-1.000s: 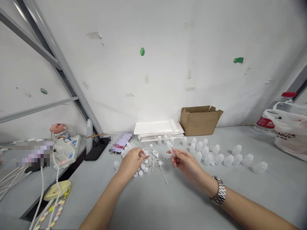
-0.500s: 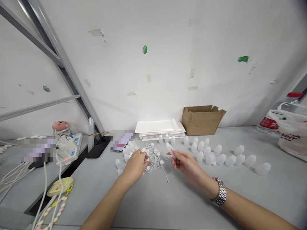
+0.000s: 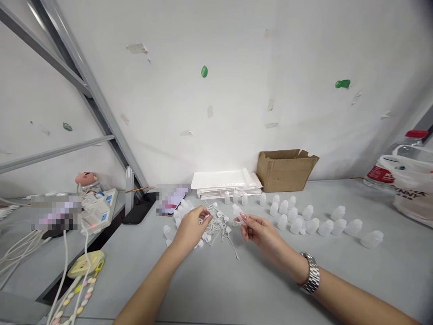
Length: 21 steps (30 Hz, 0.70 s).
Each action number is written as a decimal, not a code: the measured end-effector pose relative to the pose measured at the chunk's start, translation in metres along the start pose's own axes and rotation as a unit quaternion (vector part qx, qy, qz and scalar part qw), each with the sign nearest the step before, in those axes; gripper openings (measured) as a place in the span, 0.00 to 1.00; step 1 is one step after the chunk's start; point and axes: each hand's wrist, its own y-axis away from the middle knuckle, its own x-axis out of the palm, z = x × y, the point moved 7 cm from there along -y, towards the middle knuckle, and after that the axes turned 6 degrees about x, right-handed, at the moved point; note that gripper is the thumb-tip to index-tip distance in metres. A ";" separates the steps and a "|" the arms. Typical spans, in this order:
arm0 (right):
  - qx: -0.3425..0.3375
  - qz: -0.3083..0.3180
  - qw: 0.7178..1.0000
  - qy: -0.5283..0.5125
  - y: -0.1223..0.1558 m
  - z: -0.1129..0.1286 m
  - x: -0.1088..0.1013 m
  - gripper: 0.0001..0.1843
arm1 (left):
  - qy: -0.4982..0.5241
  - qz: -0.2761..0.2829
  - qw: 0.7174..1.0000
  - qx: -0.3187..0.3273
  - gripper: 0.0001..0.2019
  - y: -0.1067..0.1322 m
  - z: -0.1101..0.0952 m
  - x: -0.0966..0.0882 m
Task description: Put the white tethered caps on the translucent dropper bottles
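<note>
My right hand [image 3: 259, 229] grips a small translucent white bottle [image 3: 236, 210] between thumb and fingers, with its top pointing up and away. A white ring shows beside these fingertips. My left hand [image 3: 193, 225] is over the left side of a pile of white caps with cords [image 3: 220, 225], thumb and fingertips drawn together. What they pinch, if anything, I cannot make out. Partly behind the left hand are several more translucent bottles [image 3: 167, 232]. To the right of my right hand, many similar bottles [image 3: 325, 228] are spread over the grey table.
Three small bottles [image 3: 235, 196] stand before a stack of white sheets [image 3: 223, 180]. Beside the stack is an open cardboard box [image 3: 286, 171]. A plastic bag [image 3: 412, 194] stands far right, a phone [image 3: 173, 201] back left. Cables and a power strip [image 3: 103, 214] lie further left.
My left hand has lifted slightly from the pile, and its thumb and fingertips have come closer together. The right hand holds the bottle in nearly the same place.
</note>
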 end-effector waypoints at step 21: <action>-0.090 0.022 0.969 0.229 0.009 -0.005 0.021 0.16 | 0.593 0.020 0.797 -0.116 0.08 0.016 -0.023 0.038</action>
